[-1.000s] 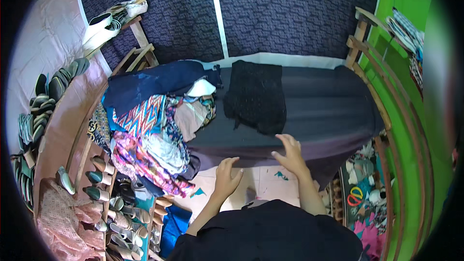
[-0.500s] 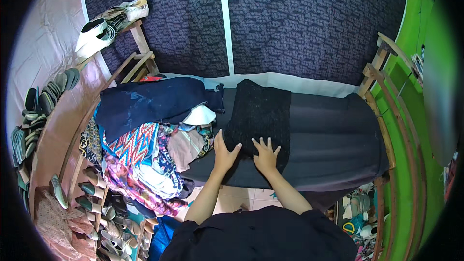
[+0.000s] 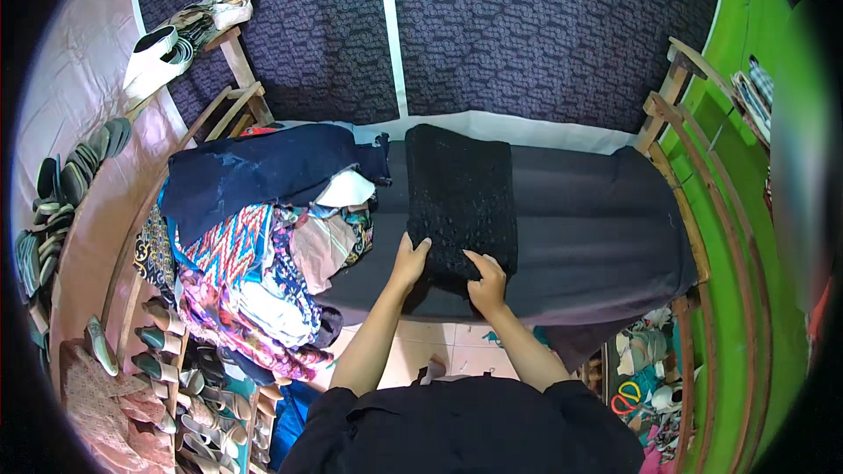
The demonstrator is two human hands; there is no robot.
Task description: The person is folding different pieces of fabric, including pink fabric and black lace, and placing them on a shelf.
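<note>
Grip, left hand: left hand [image 3: 409, 265] closed at the near left corner of the black cloth [image 3: 461, 184], thumb on top; appears to pinch the fabric, lower fingers hidden.
Grip, right hand: right hand [image 3: 488, 285] curled at the near edge, to the right of the left hand and apart from it; appears to pinch the fabric, exact fingertip contact not clear.
Change: half a second ago both hands lay spread on the cloth; the fingers have since drawn in.
Effect: as judged, the near part is now held at two points rather than pressed flat, while the far part rests unheld.
Black cloth: centre of the frame, lying lengthwise across the desk [image 3: 606, 237], far end near the white border; near portion textured and rumpled.
Desk: long, dark-covered, running from centre to right of the frame.
Garment pile: left of centre, apart from the black cloth; navy garment [image 3: 255, 171] on top, zigzag cloth [image 3: 233, 246] and beige cloth [image 3: 320, 250] below, white piece [image 3: 345, 190] at the right side.
Shoe rack: lower left, several shoes [image 3: 158, 340] in rows; pink lace cloth [image 3: 101, 412] beside them.
Right side: wooden rails [image 3: 702, 151] curving downward; red and yellow scissor handles [image 3: 626, 397] at lower right.
Backdrop: dark patterned curtain [image 3: 562, 35] across the upper frame.
</note>
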